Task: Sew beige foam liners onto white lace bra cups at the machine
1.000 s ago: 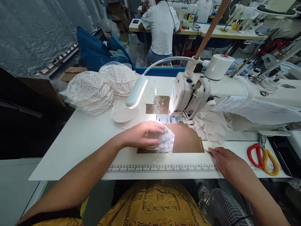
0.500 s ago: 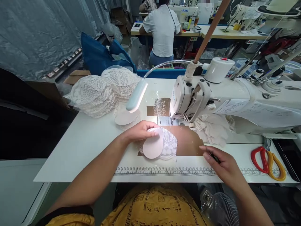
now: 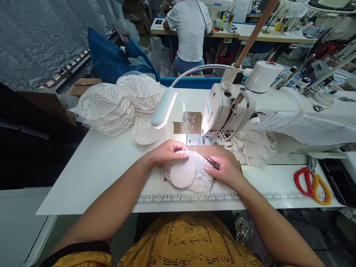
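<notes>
My left hand pinches the upper edge of a pale rounded pad, which lies over a piece of white lace. Both rest on the table just in front of the sewing machine. My right hand is closed around small dark thread snips, their blades pointing left over the lace's right side. The thumb and fingers of this hand are at the lace's edge; whether they grip the fabric I cannot tell.
Left of the lamp lies a heap of white lace, with another pale pad before it. Scissors with red and yellow handles lie at the right. A ruler strip runs along the front edge. Beyond, a person sits at another table.
My right hand has moved left with the thread snips, from the table's right part to the lace. The left hand keeps its hold on the pad. The whole view has shifted slightly.
</notes>
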A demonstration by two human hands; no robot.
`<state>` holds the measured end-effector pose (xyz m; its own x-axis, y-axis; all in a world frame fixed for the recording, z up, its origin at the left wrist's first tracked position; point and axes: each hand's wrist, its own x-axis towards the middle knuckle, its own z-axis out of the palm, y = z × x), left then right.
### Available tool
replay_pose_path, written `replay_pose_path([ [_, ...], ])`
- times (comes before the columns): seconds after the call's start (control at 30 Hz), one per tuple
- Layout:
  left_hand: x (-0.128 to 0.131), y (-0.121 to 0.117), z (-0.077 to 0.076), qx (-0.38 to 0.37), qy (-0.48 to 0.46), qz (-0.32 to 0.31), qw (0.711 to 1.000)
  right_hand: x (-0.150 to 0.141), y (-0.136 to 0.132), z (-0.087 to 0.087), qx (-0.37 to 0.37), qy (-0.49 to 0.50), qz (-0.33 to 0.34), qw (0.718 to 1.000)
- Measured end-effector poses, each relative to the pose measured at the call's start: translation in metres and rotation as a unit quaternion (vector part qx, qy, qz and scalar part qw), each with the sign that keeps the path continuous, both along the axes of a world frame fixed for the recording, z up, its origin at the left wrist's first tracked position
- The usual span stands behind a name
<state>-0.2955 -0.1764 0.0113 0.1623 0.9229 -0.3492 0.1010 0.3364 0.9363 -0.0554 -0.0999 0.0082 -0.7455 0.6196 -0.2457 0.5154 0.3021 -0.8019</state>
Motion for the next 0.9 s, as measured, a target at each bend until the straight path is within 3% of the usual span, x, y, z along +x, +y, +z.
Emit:
replay_pose_path([
  [0.2, 0.002, 0.0, -0.003, 0.006, 0.023, 0.0, 1.0, 0.008, 0.006, 0.003, -0.002, -0.013, 0.065, 0.998],
  [0.33, 0.006, 0.0, -0.002, 0.008, 0.023, -0.02, 1.0, 0.001, 0.016, 0.012, 0.039, 0.015, 0.023, 0.999],
  [0.43, 0.011, 0.0, -0.001, 0.018, 0.024, -0.016, 0.999, -0.012, 0.017, 0.016, 0.072, 0.016, 0.032, 0.997],
  [0.57, 0.014, -0.001, 0.002, 0.043, 0.036, -0.017, 0.998, -0.025, 0.01, 0.012, 0.052, 0.022, 0.023, 0.998],
  [0.67, 0.008, -0.003, 0.006, 0.056, 0.05, -0.024, 0.997, -0.025, 0.006, 0.009, 0.037, 0.013, -0.006, 0.999],
  [0.9, -0.017, -0.008, 0.01, 0.041, 0.125, -0.067, 0.989, -0.017, 0.009, 0.009, 0.087, -0.02, -0.036, 0.995],
])
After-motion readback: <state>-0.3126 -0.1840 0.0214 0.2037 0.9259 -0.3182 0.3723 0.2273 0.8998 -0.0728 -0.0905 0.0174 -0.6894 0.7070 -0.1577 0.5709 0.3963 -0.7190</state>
